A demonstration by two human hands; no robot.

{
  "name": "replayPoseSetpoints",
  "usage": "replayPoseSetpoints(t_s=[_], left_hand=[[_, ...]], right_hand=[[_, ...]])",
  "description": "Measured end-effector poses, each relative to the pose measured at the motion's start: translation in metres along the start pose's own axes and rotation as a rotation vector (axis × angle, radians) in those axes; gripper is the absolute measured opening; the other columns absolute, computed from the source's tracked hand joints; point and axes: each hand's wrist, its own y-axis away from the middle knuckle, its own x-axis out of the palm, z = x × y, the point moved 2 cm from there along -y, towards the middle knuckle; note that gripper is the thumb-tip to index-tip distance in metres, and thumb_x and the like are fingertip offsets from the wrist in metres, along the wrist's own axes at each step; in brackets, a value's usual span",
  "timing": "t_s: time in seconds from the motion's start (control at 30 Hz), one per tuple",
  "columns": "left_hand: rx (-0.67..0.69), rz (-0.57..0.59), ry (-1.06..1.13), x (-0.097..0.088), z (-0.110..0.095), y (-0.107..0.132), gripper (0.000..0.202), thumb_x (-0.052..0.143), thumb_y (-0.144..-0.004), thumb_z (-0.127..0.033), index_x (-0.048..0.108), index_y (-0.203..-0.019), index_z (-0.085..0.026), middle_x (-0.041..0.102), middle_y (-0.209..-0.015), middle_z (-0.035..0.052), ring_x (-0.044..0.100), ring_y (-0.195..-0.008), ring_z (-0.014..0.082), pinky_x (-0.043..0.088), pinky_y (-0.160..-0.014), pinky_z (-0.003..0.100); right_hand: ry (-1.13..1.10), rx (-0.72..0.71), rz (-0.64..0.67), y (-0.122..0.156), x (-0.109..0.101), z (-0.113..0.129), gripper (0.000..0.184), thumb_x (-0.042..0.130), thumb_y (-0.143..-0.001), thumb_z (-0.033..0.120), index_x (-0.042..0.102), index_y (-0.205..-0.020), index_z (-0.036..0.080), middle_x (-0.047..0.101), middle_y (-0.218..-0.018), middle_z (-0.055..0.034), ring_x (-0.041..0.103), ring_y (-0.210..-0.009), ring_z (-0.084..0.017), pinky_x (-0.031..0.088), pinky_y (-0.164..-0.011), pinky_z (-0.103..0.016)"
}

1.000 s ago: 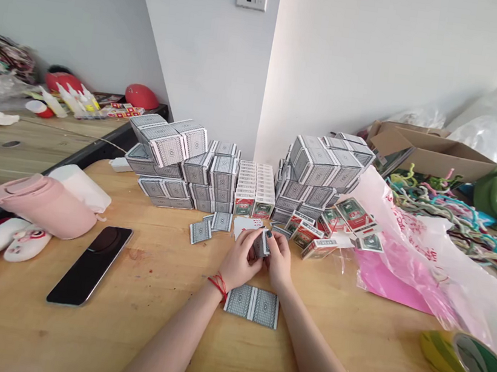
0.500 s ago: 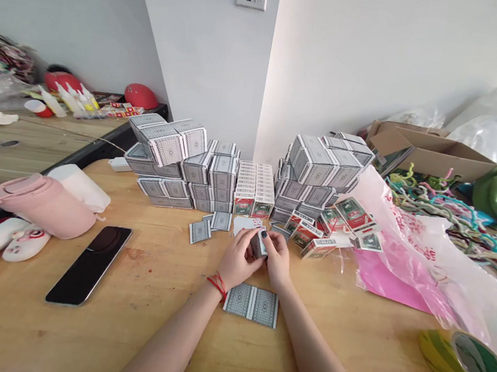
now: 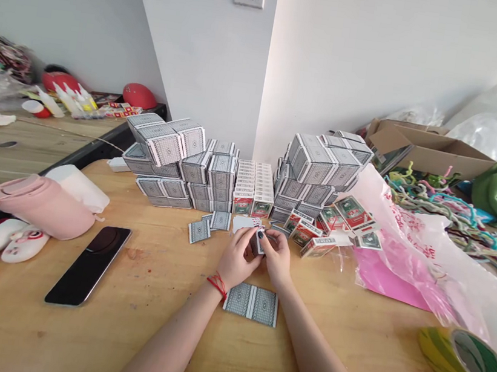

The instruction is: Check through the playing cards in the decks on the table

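Observation:
Between my two hands is a small deck of playing cards point(image 3: 256, 245), mostly covered by fingers. My left hand point(image 3: 238, 253) is closed round its left side, a red string at the wrist. From the right, my right hand point(image 3: 276, 255) grips it, the dark-nailed thumb on top. Two patterned cards point(image 3: 239, 299) lie side by side, backs up, below my hands. Just beyond the hands lie face-up cards point(image 3: 243, 224), partly hidden. Several loose cards point(image 3: 199, 231) rest to the left. Red and green card boxes point(image 3: 306, 233) lie to the right.
Card-covered blocks are stacked at the back left point(image 3: 166, 145) and back right point(image 3: 311, 158), with upright rows of card boxes point(image 3: 245, 185) between. A phone point(image 3: 88, 265) and pink bottle point(image 3: 44, 206) lie left. Yellow tape point(image 3: 440, 361) and pink plastic point(image 3: 394, 278) are right.
My right thumb has shifted slightly up and left over the deck. Both hands stay in nearly the same place, and the view has moved a little.

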Motion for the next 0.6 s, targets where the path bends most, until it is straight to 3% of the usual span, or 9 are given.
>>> replayPoseSetpoints(t_s=[0.6], left_hand=[[0.032,0.057,-0.042,-0.0007,-0.0009,-0.0009,0.060,0.051,-0.074,-0.013,0.033,-0.130,-0.023,0.046,-0.118,0.0105,0.051,-0.104,0.0202,0.049,-0.084,0.036]], right_hand=[[0.104,-0.051,-0.103,-0.0015,-0.0054,-0.0025,0.037,0.066,-0.063,0.043,0.054,-0.088,0.019,0.062,-0.088,-0.0048,0.056,-0.073,-0.016,0.046,-0.068,-0.030]])
